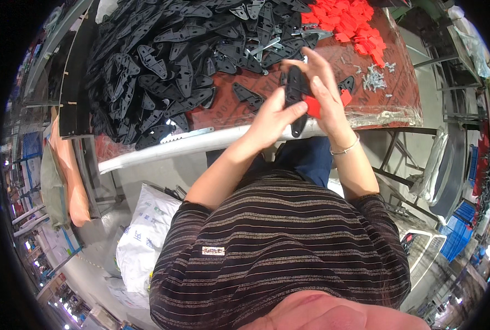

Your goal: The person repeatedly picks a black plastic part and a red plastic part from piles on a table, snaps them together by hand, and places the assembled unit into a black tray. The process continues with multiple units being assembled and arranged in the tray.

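In front of me I hold a long black plastic part (pixel 296 82) with rounded, tapering ends, tilted nearly upright. My left hand (pixel 275 115) is closed on its lower left side, thumb across the front. My right hand (pixel 326 96) is at its right side, fingers curving round its upper end. A red plastic piece (pixel 313 106) shows between the left thumb tip and the right palm; which hand bears it I cannot tell. More red (pixel 345 97) shows just past the right hand. Loose black parts (pixel 248 96) (pixel 346 83) lie on the table on either side of my hands.
A big heap of black plastic parts (pixel 173 60) covers the table's left and middle. Red pieces (pixel 346 22) are piled at the far right, with small metal screws (pixel 374 78) nearer. A metal strip (pixel 187 135) lies by the white padded front edge (pixel 162 153). A white sack (pixel 146 236) stands below left.
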`<state>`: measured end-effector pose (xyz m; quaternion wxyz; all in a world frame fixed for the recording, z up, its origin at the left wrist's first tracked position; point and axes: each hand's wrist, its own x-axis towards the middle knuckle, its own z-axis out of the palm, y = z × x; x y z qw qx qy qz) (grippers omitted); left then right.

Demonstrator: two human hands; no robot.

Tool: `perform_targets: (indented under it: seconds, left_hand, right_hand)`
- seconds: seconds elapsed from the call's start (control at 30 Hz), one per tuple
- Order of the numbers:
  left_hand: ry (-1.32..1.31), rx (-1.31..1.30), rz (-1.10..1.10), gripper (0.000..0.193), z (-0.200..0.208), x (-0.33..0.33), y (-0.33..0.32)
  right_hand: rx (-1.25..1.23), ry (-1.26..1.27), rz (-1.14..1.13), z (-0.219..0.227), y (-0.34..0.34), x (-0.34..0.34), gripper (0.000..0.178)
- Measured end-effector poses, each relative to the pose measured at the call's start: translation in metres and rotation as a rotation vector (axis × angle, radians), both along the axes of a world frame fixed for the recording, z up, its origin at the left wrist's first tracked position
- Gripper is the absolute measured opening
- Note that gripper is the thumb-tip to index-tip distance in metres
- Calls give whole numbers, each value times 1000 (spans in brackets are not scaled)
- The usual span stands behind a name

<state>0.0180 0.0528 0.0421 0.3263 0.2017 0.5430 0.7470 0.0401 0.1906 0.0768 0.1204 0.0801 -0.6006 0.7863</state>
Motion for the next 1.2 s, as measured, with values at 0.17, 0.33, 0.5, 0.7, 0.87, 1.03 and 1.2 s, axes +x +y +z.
perform_targets:
  seconds: [0.17, 0.33, 0.5, 0.7, 0.87, 1.03, 1.2]
  left_hand:
    - [333, -27, 107, 52, 5, 7, 6]
    - [417, -61, 102, 68, 6, 17, 8]
    - [283, -46, -59, 65, 0, 17, 10]
    - [197, -212, -108, 47, -2, 17, 22]
    - [318, -261, -22, 38, -9, 2, 37]
    - [707, -488, 174, 31, -15, -33, 47]
    - [1109, -520, 108, 19, -28, -41, 78]
  right_hand:
    - [-200, -174, 82, 4, -11, 7, 45]
    - [131, -60, -218, 1, -21, 10, 28]
    - [60, -23, -309, -11, -19, 13, 17]
    - [262, -258, -218, -18, 22, 26, 19]
    - [191, -296, -387, -25, 79, 37, 23]
    - [178, -302, -526, -45, 125, 17, 25]
    - [836, -287, -741, -58, 127, 2, 28]
